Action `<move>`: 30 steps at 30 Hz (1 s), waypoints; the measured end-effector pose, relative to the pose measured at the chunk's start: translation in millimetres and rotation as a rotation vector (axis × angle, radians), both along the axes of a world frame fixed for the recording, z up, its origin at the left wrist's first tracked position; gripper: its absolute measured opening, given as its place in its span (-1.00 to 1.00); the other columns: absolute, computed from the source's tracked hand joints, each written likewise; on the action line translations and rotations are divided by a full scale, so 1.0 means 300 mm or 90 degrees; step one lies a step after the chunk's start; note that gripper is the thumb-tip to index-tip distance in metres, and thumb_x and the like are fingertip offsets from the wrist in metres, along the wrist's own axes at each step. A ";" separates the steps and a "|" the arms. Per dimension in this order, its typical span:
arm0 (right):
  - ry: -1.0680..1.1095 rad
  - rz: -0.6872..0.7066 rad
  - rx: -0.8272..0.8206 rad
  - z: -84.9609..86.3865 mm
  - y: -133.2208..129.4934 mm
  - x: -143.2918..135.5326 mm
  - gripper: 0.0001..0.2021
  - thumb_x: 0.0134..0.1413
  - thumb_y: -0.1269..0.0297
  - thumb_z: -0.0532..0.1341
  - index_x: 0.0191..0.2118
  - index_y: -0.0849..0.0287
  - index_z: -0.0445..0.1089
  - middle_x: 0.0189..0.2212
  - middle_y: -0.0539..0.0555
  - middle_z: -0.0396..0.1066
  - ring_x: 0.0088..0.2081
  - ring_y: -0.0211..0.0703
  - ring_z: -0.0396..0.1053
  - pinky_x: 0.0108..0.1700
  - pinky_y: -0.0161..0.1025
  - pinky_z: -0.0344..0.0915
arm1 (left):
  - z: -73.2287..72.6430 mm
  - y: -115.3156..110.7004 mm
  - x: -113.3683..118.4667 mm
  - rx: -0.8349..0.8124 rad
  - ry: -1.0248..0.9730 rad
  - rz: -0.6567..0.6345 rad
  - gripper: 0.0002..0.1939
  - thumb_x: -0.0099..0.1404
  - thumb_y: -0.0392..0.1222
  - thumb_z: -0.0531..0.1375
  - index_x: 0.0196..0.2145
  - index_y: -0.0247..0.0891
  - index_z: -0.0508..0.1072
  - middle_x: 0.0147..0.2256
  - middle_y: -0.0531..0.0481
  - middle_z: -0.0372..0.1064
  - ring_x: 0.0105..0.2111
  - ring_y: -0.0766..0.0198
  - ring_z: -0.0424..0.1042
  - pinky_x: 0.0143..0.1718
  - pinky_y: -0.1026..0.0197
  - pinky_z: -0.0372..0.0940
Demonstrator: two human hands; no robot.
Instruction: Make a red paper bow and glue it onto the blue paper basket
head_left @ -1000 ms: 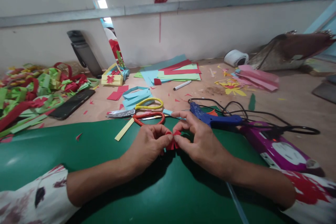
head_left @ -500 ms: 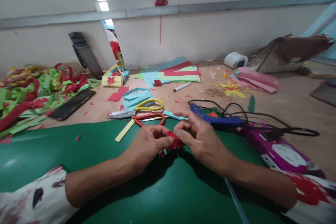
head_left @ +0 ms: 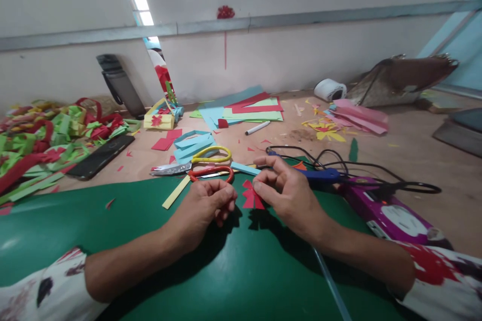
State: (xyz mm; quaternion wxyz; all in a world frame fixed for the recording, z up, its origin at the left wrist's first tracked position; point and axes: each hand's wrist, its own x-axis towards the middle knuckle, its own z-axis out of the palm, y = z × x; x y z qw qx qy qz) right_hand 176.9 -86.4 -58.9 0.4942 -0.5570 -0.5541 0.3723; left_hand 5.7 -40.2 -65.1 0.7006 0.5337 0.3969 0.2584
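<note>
A red cut-paper flower [head_left: 253, 195] with notched petals is pinched between the thumb and fingers of my right hand [head_left: 289, 198], above the green mat [head_left: 226, 271]. To its left, my left hand [head_left: 211, 205] is closed, fingertips pressed together and apart from the flower; anything inside them is hidden. Just beyond my left hand lie scissors [head_left: 211, 173] with one yellow and one red handle loop. A yellow paper strip [head_left: 176, 192] is left of them. A light blue strip [head_left: 244, 168] lies beyond the flower. The blue glue gun [head_left: 324, 175] is partly behind my right hand.
A purple power strip [head_left: 395, 215] with black cables stands right. A clear stick [head_left: 331, 283] lies under my right forearm. Behind are coloured sheets [head_left: 241, 105], a pen [head_left: 257, 128] and a small yellow paper basket [head_left: 158, 120]. Left are a phone [head_left: 101, 157] and paper scraps [head_left: 71, 125].
My left hand has let go of the red paper flower and drawn away to the left. The flower is now held by my right hand alone, its petals showing. The view has shifted slightly.
</note>
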 end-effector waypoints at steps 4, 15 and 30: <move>0.008 -0.005 -0.002 0.005 -0.002 0.003 -0.71 0.02 0.39 0.15 -0.10 0.19 0.18 -0.57 -0.15 0.26 -0.55 -0.33 0.21 -0.48 -0.34 0.14 | 0.010 0.001 -0.013 0.051 0.008 0.036 -0.60 0.28 0.03 0.13 -0.60 -0.27 0.27 -0.69 0.14 0.13 -0.69 0.46 0.01 -0.64 0.35 -0.10; 0.003 0.000 0.025 -0.001 -0.009 -0.002 -0.72 0.04 0.40 0.15 -0.09 0.18 0.19 -0.56 -0.15 0.26 -0.56 -0.35 0.22 -0.46 -0.35 0.19 | 0.035 0.006 -0.004 0.128 0.045 0.007 -0.74 0.13 -0.12 0.25 -0.23 -0.26 0.40 -0.55 0.15 0.22 -0.61 0.41 0.12 -0.61 0.35 0.06; -0.111 -0.005 0.074 -0.017 -0.018 -0.004 -0.72 0.05 0.45 0.12 -0.08 0.15 0.20 -0.56 -0.14 0.25 -0.51 -0.29 0.29 -0.32 -0.28 0.26 | -0.010 -0.028 0.000 0.847 0.163 0.003 -0.84 0.29 -0.39 0.12 -0.32 -0.37 0.52 -0.44 -0.07 0.42 -0.46 0.33 0.39 -0.41 0.32 0.25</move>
